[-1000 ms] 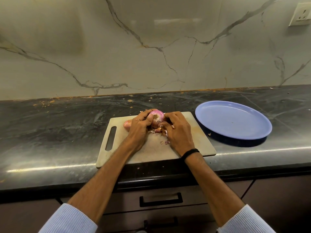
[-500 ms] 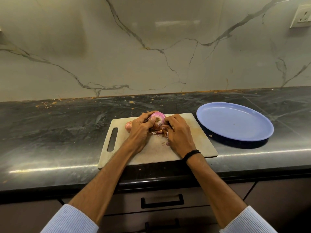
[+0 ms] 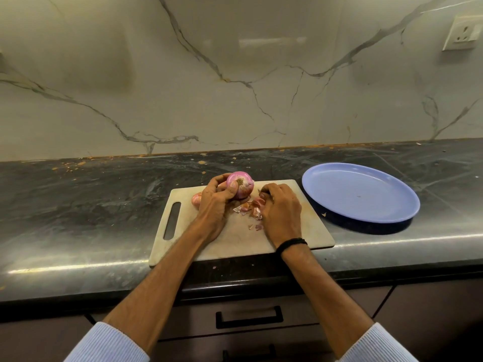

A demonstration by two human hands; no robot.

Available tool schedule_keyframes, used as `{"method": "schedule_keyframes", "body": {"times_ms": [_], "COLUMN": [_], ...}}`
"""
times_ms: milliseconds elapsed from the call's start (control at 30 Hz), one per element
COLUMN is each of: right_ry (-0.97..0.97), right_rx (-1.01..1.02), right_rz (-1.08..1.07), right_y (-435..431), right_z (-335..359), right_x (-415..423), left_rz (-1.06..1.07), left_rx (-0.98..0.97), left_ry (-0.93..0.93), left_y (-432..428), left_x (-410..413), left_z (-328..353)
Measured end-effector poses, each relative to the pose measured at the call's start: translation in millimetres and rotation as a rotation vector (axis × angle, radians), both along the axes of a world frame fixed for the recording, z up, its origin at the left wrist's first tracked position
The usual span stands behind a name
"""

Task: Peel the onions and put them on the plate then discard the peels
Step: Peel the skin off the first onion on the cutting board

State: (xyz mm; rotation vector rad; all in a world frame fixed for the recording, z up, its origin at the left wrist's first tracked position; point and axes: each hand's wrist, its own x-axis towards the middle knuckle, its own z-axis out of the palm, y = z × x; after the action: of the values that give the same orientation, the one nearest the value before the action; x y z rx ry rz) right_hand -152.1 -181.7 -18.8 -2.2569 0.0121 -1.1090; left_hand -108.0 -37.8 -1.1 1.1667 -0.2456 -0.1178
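Note:
My left hand [image 3: 214,202] grips a pink onion [image 3: 241,188], raised a little over the far edge of the beige cutting board [image 3: 235,239], root end facing me. A second onion [image 3: 196,199] lies on the board, mostly hidden behind my left hand. My right hand [image 3: 281,212] rests on the board just right of the onion, fingers curled at a piece of peel [image 3: 258,202]. Loose peel scraps [image 3: 247,209] lie between my hands. The blue plate [image 3: 360,193] sits to the right of the board with no onion on it.
The board lies on a dark stone counter [image 3: 78,205] with crumbs along the marble back wall. A wall socket [image 3: 464,32] is at the upper right. Drawers with a black handle [image 3: 249,316] are below the counter edge.
My hands have drawn apart: the left lifted the onion up and back, and the right pulled away to the right with peel, leaving more scraps on the board.

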Motion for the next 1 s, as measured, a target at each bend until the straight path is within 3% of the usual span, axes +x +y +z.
{"method": "schedule_keyframes", "body": {"times_ms": [300,733,1000], "right_ry": [-0.021,-0.014,0.008], "right_rx": [-0.069,-0.042,0.004], "right_rz": [0.18,0.183,0.188], "right_y": [4.4,-3.4,-2.9], "right_z": [1.0,-2.4,-2.9], "right_x": [0.6,6.6,10.9], "left_rz": [-0.007,-0.008,-0.028], "left_rx": [0.128,0.268,0.221], "left_ry": [-0.074,-0.173,-0.14], "left_y": [2.4,3.3,2.2], "left_x": [1.4,2.6,3.5], "left_z": [-3.0,-7.7,-7.6]}}
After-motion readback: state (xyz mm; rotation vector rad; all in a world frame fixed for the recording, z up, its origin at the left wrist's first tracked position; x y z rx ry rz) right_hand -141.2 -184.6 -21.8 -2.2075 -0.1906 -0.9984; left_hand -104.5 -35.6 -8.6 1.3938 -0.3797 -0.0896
